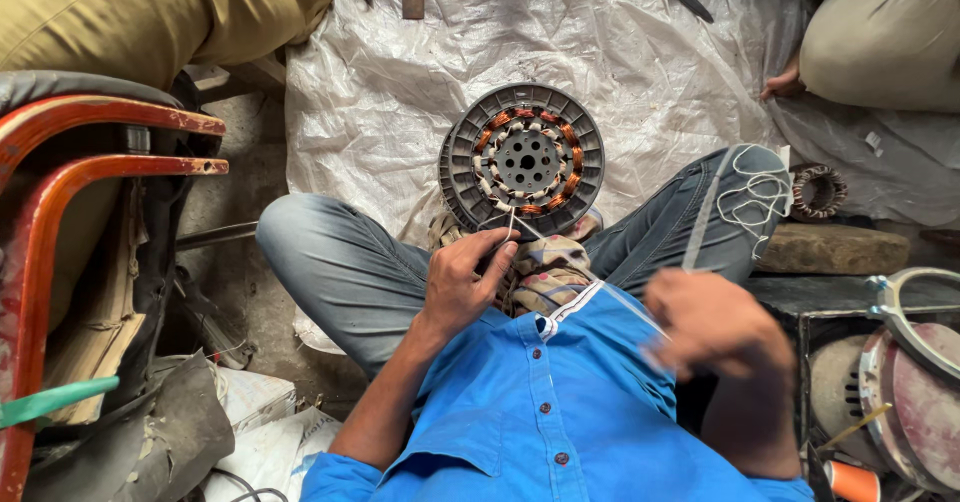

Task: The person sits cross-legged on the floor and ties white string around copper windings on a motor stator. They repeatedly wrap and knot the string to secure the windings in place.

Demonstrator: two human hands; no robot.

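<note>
The motor stator (pixel 523 158) lies just beyond both hands, left hand (pixel 462 280) and right hand (pixel 722 324) pinching a white thread (pixel 590 274).

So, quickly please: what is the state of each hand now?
Left hand: closed, pinching a thin white strand near the round grey motor stator with copper windings.
Right hand: blurred, seems closed on the same strand.

A round grey motor stator (pixel 523 159) stands tilted on edge between the person's knees, on a white plastic sheet. Copper coils ring its perforated hub. A thin white strip (pixel 511 224) is pinched upright just below its lower rim.
</note>
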